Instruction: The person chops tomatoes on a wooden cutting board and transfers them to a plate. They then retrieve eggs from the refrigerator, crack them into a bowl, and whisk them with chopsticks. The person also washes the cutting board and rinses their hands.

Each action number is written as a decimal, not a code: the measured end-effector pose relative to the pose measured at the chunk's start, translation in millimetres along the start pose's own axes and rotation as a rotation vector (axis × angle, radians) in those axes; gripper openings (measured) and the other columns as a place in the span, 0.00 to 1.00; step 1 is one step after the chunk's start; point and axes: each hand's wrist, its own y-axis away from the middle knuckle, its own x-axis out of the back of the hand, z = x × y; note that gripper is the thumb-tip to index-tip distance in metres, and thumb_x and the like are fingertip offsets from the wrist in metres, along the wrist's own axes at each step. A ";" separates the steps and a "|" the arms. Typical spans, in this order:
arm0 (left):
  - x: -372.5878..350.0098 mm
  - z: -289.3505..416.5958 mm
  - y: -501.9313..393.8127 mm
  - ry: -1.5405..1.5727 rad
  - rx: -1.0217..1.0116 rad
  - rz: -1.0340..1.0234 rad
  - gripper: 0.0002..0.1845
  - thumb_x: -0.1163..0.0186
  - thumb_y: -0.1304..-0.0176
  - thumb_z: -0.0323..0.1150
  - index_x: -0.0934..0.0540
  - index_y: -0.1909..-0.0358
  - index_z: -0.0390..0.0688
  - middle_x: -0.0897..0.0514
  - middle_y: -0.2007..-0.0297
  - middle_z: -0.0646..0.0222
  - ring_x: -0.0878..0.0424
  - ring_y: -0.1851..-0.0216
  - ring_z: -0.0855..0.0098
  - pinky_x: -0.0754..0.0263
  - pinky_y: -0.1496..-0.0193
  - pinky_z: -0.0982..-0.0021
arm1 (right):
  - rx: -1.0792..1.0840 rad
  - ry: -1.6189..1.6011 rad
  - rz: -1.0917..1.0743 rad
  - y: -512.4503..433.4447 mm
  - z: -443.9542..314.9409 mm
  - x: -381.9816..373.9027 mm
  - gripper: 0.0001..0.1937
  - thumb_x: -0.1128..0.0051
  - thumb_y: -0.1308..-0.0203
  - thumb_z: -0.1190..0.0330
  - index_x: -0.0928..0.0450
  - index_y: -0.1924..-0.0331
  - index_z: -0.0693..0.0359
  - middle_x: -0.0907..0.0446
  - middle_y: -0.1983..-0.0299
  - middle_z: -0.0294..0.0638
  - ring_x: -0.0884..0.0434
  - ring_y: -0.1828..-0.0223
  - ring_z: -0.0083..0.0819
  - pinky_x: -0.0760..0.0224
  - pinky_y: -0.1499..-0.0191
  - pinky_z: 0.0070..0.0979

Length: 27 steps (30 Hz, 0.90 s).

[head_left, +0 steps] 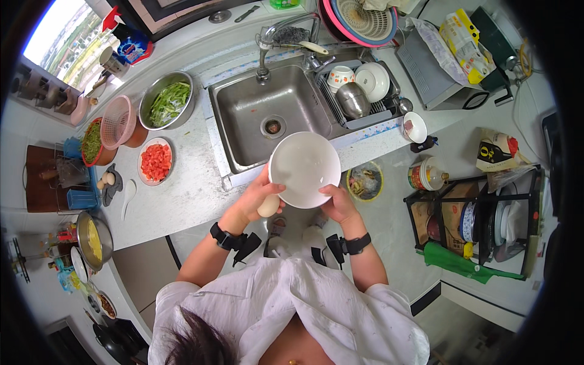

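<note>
A white bowl (305,166) is held in front of me, over the near edge of the stainless steel sink (292,100). My left hand (255,196) grips the bowl's left rim with the thumb over the edge and also keeps an egg (268,205) in the fingers beneath. My right hand (340,203) pinches the rim on the right, thumb on top. Nothing solid shows inside the bowl. On the counter to the left, a plate of diced tomato (156,162) stands near a white spoon (129,199) and several eggs (108,178) on a dark cloth.
A steel basin of sliced green vegetables (169,105) and a pink colander (118,122) stand left of the sink. A dish rack (365,114) holds bowls at its right. A bin (365,181) sits on the floor, with a black shelf rack (474,198) farther right.
</note>
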 end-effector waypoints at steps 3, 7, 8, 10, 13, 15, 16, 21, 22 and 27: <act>9.5 -15.7 6.1 0.392 0.148 0.041 0.29 0.47 0.40 0.38 0.43 0.36 0.56 0.27 0.58 0.65 0.23 0.73 0.74 0.22 0.74 0.73 | 0.013 -0.152 -0.064 5.7 2.1 6.2 0.27 0.54 0.59 0.78 0.34 0.46 0.70 0.25 0.53 0.46 0.25 0.50 0.39 0.33 0.44 0.32; 11.6 -28.0 13.3 0.818 0.166 0.397 0.16 0.51 0.36 0.43 0.27 0.58 0.40 0.23 0.61 0.57 0.23 0.69 0.67 0.21 0.61 0.66 | 0.071 0.030 0.118 17.2 -12.0 31.3 0.34 0.53 0.64 0.74 0.37 0.42 0.68 0.28 0.48 0.47 0.29 0.46 0.43 0.35 0.41 0.37; 8.3 -29.0 16.9 0.823 0.139 0.376 0.18 0.52 0.36 0.43 0.25 0.64 0.37 0.22 0.59 0.54 0.22 0.64 0.62 0.22 0.54 0.61 | 0.058 0.017 0.100 21.9 -17.4 40.5 0.34 0.54 0.64 0.74 0.36 0.43 0.68 0.28 0.48 0.47 0.29 0.45 0.43 0.37 0.40 0.37; -5.3 -28.5 20.8 0.730 0.057 0.196 0.18 0.54 0.36 0.43 0.26 0.61 0.37 0.22 0.59 0.54 0.22 0.58 0.60 0.24 0.51 0.59 | 0.063 -0.008 0.115 32.7 -22.2 57.4 0.34 0.54 0.64 0.75 0.37 0.43 0.68 0.28 0.47 0.47 0.30 0.44 0.43 0.38 0.39 0.37; -35.6 -25.4 17.7 0.465 -0.045 0.009 0.16 0.50 0.36 0.39 0.29 0.52 0.38 0.23 0.55 0.54 0.23 0.51 0.58 0.24 0.49 0.60 | 0.116 -0.050 0.132 49.5 -23.7 78.9 0.34 0.55 0.64 0.75 0.38 0.42 0.66 0.29 0.47 0.45 0.31 0.44 0.41 0.40 0.39 0.35; -56.6 -25.9 9.3 0.173 -0.135 -0.026 0.19 0.46 0.37 0.39 0.31 0.48 0.38 0.24 0.53 0.53 0.24 0.50 0.58 0.24 0.49 0.61 | 0.105 -0.085 0.164 62.2 -22.7 89.0 0.33 0.55 0.61 0.75 0.39 0.41 0.65 0.30 0.47 0.42 0.32 0.44 0.38 0.39 0.40 0.33; -64.2 -24.8 2.5 0.070 -0.166 -0.079 0.21 0.43 0.38 0.37 0.31 0.47 0.37 0.23 0.53 0.56 0.24 0.50 0.61 0.24 0.50 0.64 | 0.122 -0.070 0.177 67.4 -23.4 92.7 0.33 0.55 0.61 0.75 0.40 0.41 0.64 0.30 0.47 0.42 0.32 0.43 0.38 0.40 0.39 0.33; -98.1 -36.2 -29.3 0.368 0.018 -0.168 0.18 0.48 0.34 0.38 0.31 0.48 0.37 0.23 0.57 0.61 0.22 0.58 0.69 0.24 0.58 0.70 | 0.230 -0.106 0.229 93.6 -33.5 105.1 0.35 0.54 0.59 0.73 0.43 0.38 0.64 0.33 0.44 0.43 0.35 0.41 0.37 0.41 0.39 0.32; -105.4 -39.1 -32.3 0.321 0.066 -0.092 0.18 0.49 0.34 0.39 0.31 0.49 0.36 0.23 0.58 0.62 0.23 0.61 0.71 0.24 0.60 0.72 | 0.247 -0.120 0.241 99.0 -36.6 107.5 0.34 0.54 0.58 0.73 0.42 0.39 0.63 0.33 0.45 0.43 0.34 0.42 0.36 0.41 0.40 0.31; -145.6 -29.1 -49.9 -0.231 0.102 -0.116 0.18 0.52 0.32 0.41 0.33 0.49 0.38 0.24 0.60 0.61 0.23 0.64 0.72 0.26 0.62 0.73 | 0.267 -0.165 0.305 123.5 -46.1 120.9 0.33 0.53 0.58 0.73 0.40 0.40 0.62 0.32 0.46 0.42 0.33 0.43 0.34 0.40 0.40 0.30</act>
